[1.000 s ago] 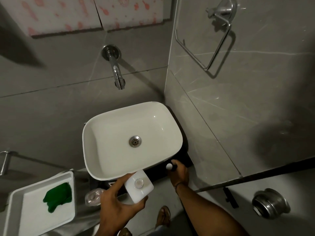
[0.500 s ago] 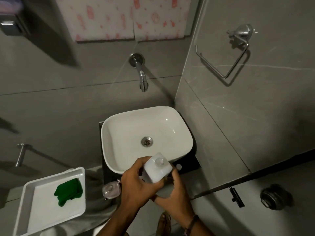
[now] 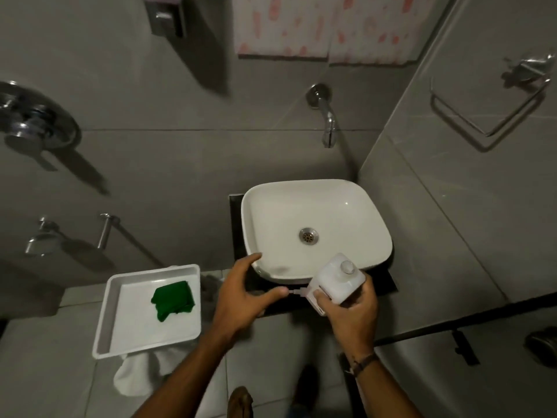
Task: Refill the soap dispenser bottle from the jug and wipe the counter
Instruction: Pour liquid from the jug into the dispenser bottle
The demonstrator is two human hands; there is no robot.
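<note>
My right hand (image 3: pixel 349 318) is shut on a white square jug (image 3: pixel 339 280), whose capped neck points up, in front of the sink's near right corner. Something pale pink (image 3: pixel 313 300) sticks out under the jug to the left; I cannot tell what it is. My left hand (image 3: pixel 241 294) hovers open at the sink's front left corner, fingers spread and thumb tip close to that pink part. The soap dispenser bottle is hidden, probably under my left hand. The black counter (image 3: pixel 384 286) shows under the white sink (image 3: pixel 262 206).
A white tray (image 3: pixel 105 327) holding a folded green cloth (image 3: pixel 173 300) rests to the left on a white-draped stand. A wall tap (image 3: pixel 327 122) hangs above the sink. A towel ring (image 3: pixel 488 122) is on the right wall and metal fittings on the left wall.
The jug has passed from my left hand to my right hand. My left hand let go and opened beside it. The view has swung left.
</note>
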